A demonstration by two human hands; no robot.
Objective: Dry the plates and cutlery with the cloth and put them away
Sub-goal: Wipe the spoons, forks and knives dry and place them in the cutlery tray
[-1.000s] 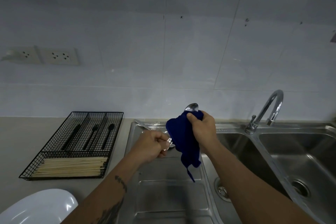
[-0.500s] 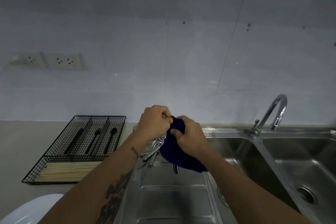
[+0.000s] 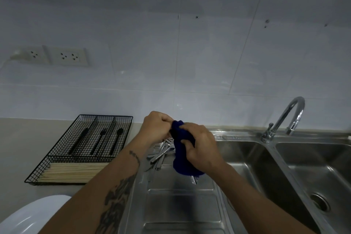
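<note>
Head view shows both hands meeting over the sink's draining board (image 3: 182,205). The right hand (image 3: 201,148) has its grip closed around the bunched blue cloth (image 3: 182,157), fingers curled over the top of the wad. The left hand (image 3: 155,129) is closed too, pinching at the cloth's upper end; whatever piece it holds is buried in the folds, so I cannot tell what it is. A sliver of metal (image 3: 193,179) pokes out just under the cloth, below the right grip, likely the tip of the piece being dried.

Below and to the left of the grip lies a loose heap of steel cutlery (image 3: 161,153) on the draining board, waiting its turn. Well off to the left of the grip sits the black wire tray (image 3: 57,159) on the table, with dark utensils in its far slots and chopsticks (image 3: 74,172) in the near one. A white plate (image 3: 28,216) peeks in at the lower left.

Risks, as I judge them: a wet metal piece can slide out through the cloth and drop onto the heap or into the basin (image 3: 256,159) right of the grip. Rubbing blind, a fork's tines could snag the fabric. The trailing cloth may also brush the wet board and soak up water.
</note>
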